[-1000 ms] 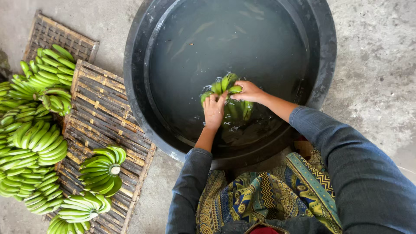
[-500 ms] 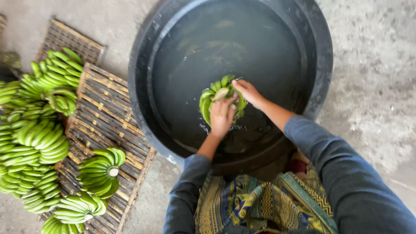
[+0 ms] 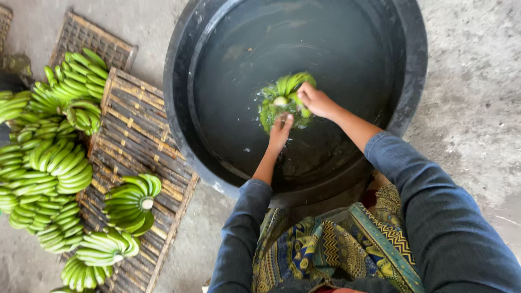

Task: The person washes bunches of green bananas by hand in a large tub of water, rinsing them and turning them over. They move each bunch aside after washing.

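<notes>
A hand of green bananas sits partly in the water of a big round black tub. My right hand grips its right side. My left hand presses on its lower edge, fingers on the fruit. Both arms wear blue sleeves and reach in from the near rim. The lower bananas are dim under the water.
Woven bamboo mats lie on the concrete floor left of the tub, with several hands of green bananas piled on them. One hand of bananas lies closest to the tub. A patterned cloth covers my lap.
The bananas have gone back down into the water and turned, their cut stem now facing up. My left hand slid from on top to the lower edge.
</notes>
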